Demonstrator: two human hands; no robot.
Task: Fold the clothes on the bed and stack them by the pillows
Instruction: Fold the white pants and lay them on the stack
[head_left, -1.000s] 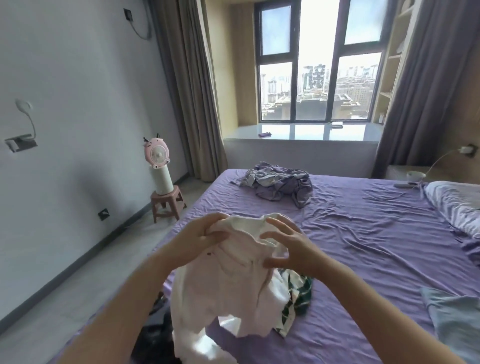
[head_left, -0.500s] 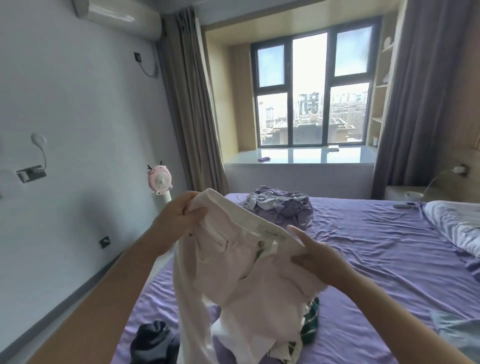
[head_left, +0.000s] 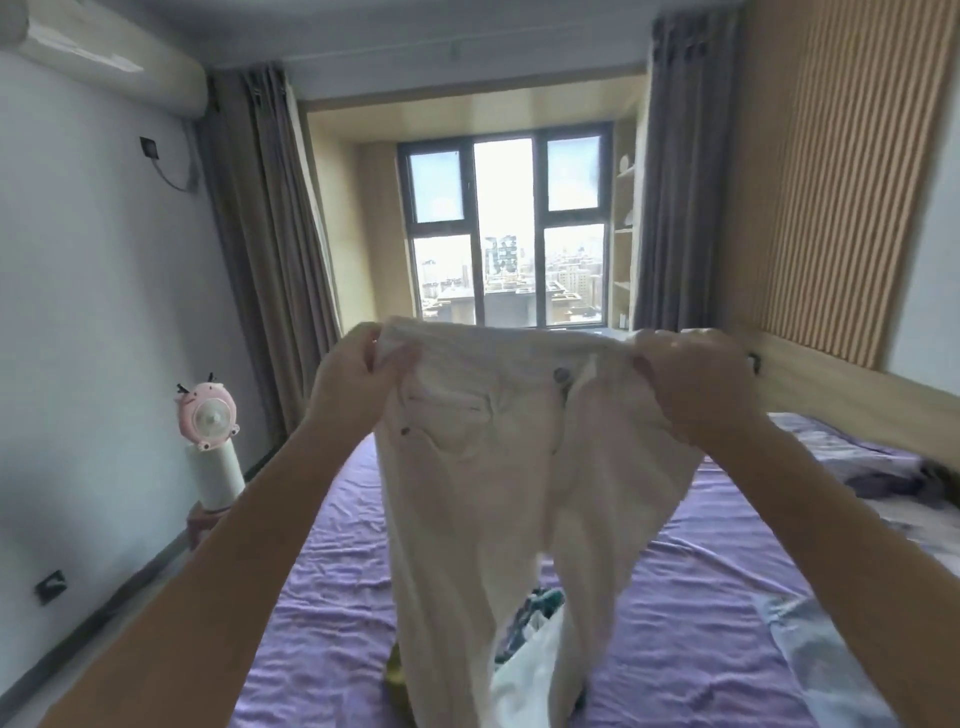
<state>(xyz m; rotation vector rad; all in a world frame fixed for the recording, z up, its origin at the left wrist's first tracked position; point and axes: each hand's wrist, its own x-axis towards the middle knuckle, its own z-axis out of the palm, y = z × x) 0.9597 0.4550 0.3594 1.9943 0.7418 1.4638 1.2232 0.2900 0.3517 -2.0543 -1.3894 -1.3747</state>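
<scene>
White trousers (head_left: 498, 467): raised since the earlier frame, now spread at frame centre above the bed (head_left: 701, 623). Waistband pinched by left hand (head_left: 358, 374) and right hand (head_left: 685, 384), fingers curled. Step judged: straightening before folding; legs to be aligned next.

A home bedroom: a bed (head_left: 701, 613) with purple sheets lies below the hands, curtains (head_left: 270, 249) frame a window (head_left: 509, 228) beyond them, an air conditioner (head_left: 104, 57) hangs upper left.
</scene>
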